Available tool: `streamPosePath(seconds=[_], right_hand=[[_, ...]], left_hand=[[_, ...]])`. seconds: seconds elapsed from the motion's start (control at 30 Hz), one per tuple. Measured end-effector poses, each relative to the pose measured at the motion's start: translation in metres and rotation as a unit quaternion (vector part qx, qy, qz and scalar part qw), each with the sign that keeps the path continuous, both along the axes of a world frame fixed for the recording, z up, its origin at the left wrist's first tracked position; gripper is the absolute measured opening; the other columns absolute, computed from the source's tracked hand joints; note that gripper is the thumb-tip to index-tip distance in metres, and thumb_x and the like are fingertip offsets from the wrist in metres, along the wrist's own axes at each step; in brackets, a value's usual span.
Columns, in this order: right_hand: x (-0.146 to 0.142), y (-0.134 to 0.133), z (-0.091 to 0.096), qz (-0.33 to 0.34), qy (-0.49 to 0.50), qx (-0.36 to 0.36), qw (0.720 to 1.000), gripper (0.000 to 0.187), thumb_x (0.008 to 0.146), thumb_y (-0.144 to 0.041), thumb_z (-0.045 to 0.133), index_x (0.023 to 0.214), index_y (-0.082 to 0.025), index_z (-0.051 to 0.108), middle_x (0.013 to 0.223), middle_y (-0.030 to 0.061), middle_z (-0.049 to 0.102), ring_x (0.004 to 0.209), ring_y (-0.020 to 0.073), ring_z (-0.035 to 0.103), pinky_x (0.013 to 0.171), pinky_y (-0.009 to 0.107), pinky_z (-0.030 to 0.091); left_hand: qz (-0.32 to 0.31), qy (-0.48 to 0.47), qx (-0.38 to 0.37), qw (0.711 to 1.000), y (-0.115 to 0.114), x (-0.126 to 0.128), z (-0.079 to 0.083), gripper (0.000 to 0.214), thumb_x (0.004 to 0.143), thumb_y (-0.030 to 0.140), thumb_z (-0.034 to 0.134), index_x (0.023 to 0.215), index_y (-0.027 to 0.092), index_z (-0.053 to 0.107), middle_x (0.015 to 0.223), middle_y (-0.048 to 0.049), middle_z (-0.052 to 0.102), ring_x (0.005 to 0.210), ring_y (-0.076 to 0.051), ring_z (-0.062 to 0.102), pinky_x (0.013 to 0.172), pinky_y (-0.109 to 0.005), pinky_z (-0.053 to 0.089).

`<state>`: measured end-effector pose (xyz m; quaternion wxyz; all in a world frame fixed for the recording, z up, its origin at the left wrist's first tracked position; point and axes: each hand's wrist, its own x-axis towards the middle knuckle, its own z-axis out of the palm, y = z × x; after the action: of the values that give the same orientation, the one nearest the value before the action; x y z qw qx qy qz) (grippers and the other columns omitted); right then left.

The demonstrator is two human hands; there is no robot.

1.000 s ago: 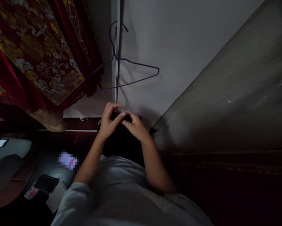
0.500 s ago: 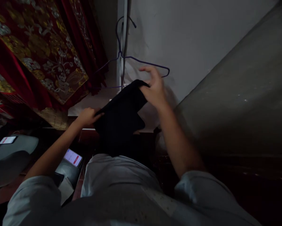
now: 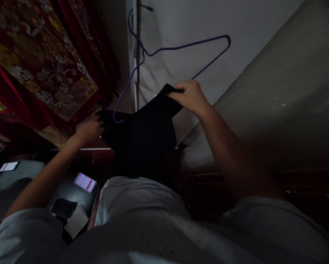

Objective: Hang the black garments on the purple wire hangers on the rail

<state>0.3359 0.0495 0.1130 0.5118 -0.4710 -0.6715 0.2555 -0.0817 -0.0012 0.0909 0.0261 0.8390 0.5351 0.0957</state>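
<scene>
A black garment (image 3: 145,135), its exact kind unclear in the dim light, hangs stretched between both my hands. My left hand (image 3: 90,129) is closed on its left end, fingers partly in shadow. With thumb and fingers, my right hand (image 3: 191,96) pinches the upper right edge. Behind and above the garment is a purple wire hanger (image 3: 181,47), tilted, its hook near a vertical rail. The hanger's left corner lies against the garment's upper edge, while its right arm runs down behind my right hand. The hanger's lower bar is mostly hidden by the cloth.
Red curtains (image 3: 62,62) with gold and silver embroidery hang at left. A vertical rail (image 3: 135,73) runs along the pale wall (image 3: 192,22). A large plastic-covered object (image 3: 277,110) stands at right. Lit phones (image 3: 85,182) rest on dark stools, one beside a dark phone (image 3: 64,208).
My hands have moved farther apart, spreading the garment. The right fingers have closed from a looser hold. The hanger has tilted, its right end higher and its left corner now at the cloth.
</scene>
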Motion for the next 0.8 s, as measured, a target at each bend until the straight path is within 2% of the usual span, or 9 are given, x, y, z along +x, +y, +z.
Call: streamPosePath(seconds=[0.1,0.23,0.37,0.47,0.53,0.6,0.63,0.7,0.8], right_hand=[[-0.008,-0.005,0.000,-0.014,-0.001,0.004,1.000,0.033,0.081,-0.020,0.075,0.055,-0.015,0.056,0.053,-0.0043,0.036,0.054,0.0075,0.033,0.050,0.024,0.024],[-0.033,-0.010,-0.012,-0.024,0.003,0.007,1.000,0.048,0.083,-0.025,0.075,0.050,-0.018,0.040,0.053,-0.0048,0.030,0.053,0.0064,0.029,0.049,0.023,0.024],[-0.058,-0.025,-0.020,0.039,-0.014,0.019,0.999,0.034,0.089,-0.029,0.065,0.058,-0.018,0.053,0.058,-0.0019,0.048,0.058,0.0114,0.049,0.056,0.024,0.042],[-0.058,-0.037,-0.016,0.066,-0.049,0.100,0.992,0.019,0.094,-0.025,0.054,0.093,-0.019,0.072,0.093,0.0038,0.073,0.097,0.0213,0.070,0.089,0.035,0.057],[-0.043,-0.040,-0.009,0.007,-0.048,0.157,0.986,0.029,0.095,-0.025,0.052,0.118,-0.023,0.070,0.124,0.0056,0.071,0.127,0.0244,0.063,0.110,0.041,0.051],[-0.016,-0.038,0.000,-0.079,-0.032,0.178,0.980,0.035,0.096,-0.028,0.055,0.129,-0.024,0.066,0.141,0.0070,0.064,0.140,0.0255,0.053,0.118,0.044,0.045],[0.000,-0.036,0.005,-0.107,-0.027,0.159,0.981,0.033,0.095,-0.029,0.058,0.127,-0.022,0.067,0.141,0.0090,0.064,0.140,0.0268,0.053,0.118,0.046,0.044],[0.033,-0.029,0.015,-0.088,-0.038,0.050,0.994,0.028,0.092,-0.034,0.066,0.114,-0.016,0.071,0.129,0.0138,0.070,0.129,0.0300,0.062,0.113,0.051,0.048],[0.062,-0.017,0.027,0.072,-0.018,-0.124,0.990,0.041,0.092,-0.053,0.065,0.103,-0.014,0.072,0.110,0.0140,0.076,0.108,0.0308,0.071,0.098,0.055,0.056]], left_hand=[[-0.075,-0.083,0.057,0.992,-0.001,0.020,0.026,0.027,0.086,0.038,0.058,0.091,0.014,0.069,0.154,-0.0147,0.048,0.151,-0.041,0.031,0.128,-0.062,0.013],[-0.152,-0.206,0.071,0.964,-0.007,0.056,0.055,0.033,0.091,0.045,0.059,0.097,0.014,0.067,0.162,-0.0137,0.039,0.155,-0.040,0.024,0.127,-0.061,0.014],[-0.107,-0.315,0.152,0.931,0.006,0.077,0.068,0.028,0.091,0.045,0.067,0.110,0.024,0.065,0.156,-0.0084,0.049,0.153,-0.033,0.031,0.128,-0.051,0.021],[-0.072,-0.329,0.164,0.927,0.031,0.069,0.074,0.034,0.092,0.046,0.069,0.119,0.028,0.063,0.136,-0.0054,0.063,0.136,-0.029,0.049,0.124,-0.048,0.030],[-0.062,-0.290,0.140,0.945,0.045,0.057,0.082,0.040,0.094,0.052,0.066,0.123,0.025,0.062,0.127,-0.0041,0.067,0.125,-0.028,0.052,0.123,-0.051,0.030],[-0.055,-0.254,0.117,0.958,0.052,0.045,0.093,0.048,0.095,0.060,0.061,0.124,0.022,0.062,0.128,-0.0048,0.066,0.123,-0.029,0.049,0.124,-0.056,0.026],[-0.056,-0.244,0.111,0.962,0.052,0.041,0.100,0.053,0.096,0.064,0.059,0.124,0.020,0.062,0.130,-0.0059,0.065,0.124,-0.029,0.047,0.125,-0.058,0.024],[-0.065,-0.232,0.115,0.964,0.051,0.035,0.113,0.057,0.097,0.069,0.056,0.122,0.018,0.062,0.131,-0.0087,0.061,0.126,-0.030,0.044,0.126,-0.058,0.022],[-0.064,-0.230,0.141,0.961,0.051,0.030,0.125,0.057,0.096,0.068,0.059,0.115,0.015,0.063,0.128,-0.0109,0.055,0.125,-0.027,0.044,0.124,-0.056,0.026]])
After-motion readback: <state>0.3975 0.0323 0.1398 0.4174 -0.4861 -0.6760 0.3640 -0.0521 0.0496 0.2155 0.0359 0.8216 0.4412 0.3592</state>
